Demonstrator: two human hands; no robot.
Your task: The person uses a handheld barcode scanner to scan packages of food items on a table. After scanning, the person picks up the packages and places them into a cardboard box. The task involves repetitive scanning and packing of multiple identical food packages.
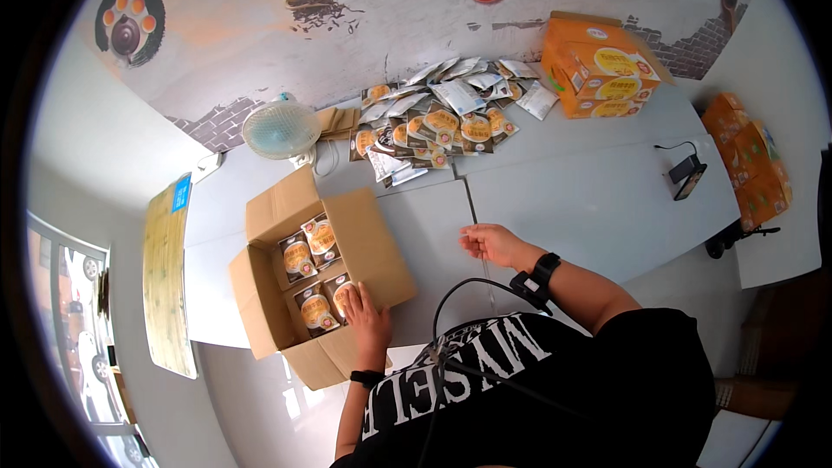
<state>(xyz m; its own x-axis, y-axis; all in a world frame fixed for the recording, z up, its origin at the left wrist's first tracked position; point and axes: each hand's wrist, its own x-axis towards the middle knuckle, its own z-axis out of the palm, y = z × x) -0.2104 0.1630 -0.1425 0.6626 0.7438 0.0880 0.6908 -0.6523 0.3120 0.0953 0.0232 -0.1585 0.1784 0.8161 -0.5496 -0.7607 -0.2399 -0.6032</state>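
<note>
An open cardboard box (383, 253) with its flaps spread stands before me, to the left. Inside lie printed food packets in two rows, among them one packet (316, 309) at the near left and another (298, 258) at the far left. My left hand (368, 325) reaches over the box's near right edge, its fingers laid flat on the near right packet (339, 292) and covering part of it. Over the table, right of the box, my right hand (495, 244) hangs with loosely bent fingers and nothing visible in it.
A heap of packets (442, 120) lies on the white table (572, 175) against the wall. Left of it stands a small fan (281, 130). Orange cartons (598, 71) are at the back right; a phone on a stand (689, 179) is at the right. More orange cartons (747, 162) are beyond the table.
</note>
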